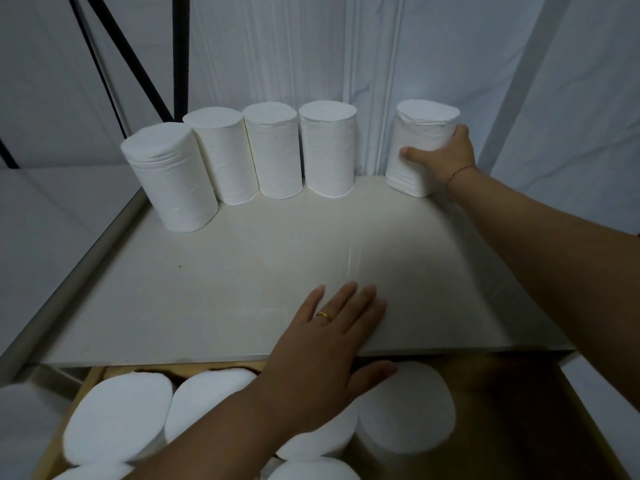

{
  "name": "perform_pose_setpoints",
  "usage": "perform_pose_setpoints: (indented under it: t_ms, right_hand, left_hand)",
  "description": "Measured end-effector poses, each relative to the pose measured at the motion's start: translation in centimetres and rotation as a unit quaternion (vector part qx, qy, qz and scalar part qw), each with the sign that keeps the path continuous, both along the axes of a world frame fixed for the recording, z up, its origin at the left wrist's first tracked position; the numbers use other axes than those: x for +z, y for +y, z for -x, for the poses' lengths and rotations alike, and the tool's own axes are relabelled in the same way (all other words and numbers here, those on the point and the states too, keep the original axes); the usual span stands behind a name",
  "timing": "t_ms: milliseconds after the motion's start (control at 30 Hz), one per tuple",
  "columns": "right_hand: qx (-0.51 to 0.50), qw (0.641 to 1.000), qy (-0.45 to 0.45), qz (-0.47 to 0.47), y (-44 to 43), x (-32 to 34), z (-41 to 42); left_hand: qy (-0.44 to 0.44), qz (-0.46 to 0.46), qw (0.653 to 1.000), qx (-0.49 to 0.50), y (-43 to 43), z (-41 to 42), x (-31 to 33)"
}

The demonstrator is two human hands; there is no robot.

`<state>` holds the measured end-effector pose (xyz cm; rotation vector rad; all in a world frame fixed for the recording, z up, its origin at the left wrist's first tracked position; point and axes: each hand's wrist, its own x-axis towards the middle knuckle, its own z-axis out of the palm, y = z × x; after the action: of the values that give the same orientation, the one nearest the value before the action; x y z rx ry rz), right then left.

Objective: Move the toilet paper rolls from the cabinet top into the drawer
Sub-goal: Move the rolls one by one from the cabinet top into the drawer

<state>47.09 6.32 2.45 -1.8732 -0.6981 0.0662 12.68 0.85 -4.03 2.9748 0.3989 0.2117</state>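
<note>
The single head view looks forward and steeply down from just above the near edge of the cabinet top (242,271), close enough that this surface fills the middle of the frame. It faces the white backdrop (311,46) behind the cabinet, while the open drawer (502,393) lies right under the lens along the bottom edge. The wide angle bows straight edges outward near the sides.

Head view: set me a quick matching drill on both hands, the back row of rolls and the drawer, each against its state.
Column one:
1 right hand
2 left hand
3 row of four rolls
4 drawer

Column two:
a pulled open, white rolls inside
b rests flat at the front edge of the cabinet top
c grips the rightmost roll
d stands untouched at the back

Pairs: 1-c, 2-b, 3-d, 4-a.
</note>
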Motion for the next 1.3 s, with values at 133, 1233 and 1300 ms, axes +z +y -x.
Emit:
perform_pose_setpoints:
  t_ms: [133, 1233, 1300]
  right_hand:
    - [0.039, 0.999, -0.006, -0.005, -1.8, 0.3, 2.3]
    - [0.346, 0.929, 0.004, 0.132, -30.0, -1.8, 23.5]
    - [0.347, 0.930, 0.014, 0.118, -30.3, -1.5, 23.7]
  left_hand:
    - [0.013, -0.010, 1.000, 0.003, -0.1, 0.1, 0.2]
    - [0.073, 0.019, 0.996, 0.047, -9.4, 10.8, -3.1]
    - [0.073, 0.021, 0.996, 0.049, -9.3, 10.7, -3.1]
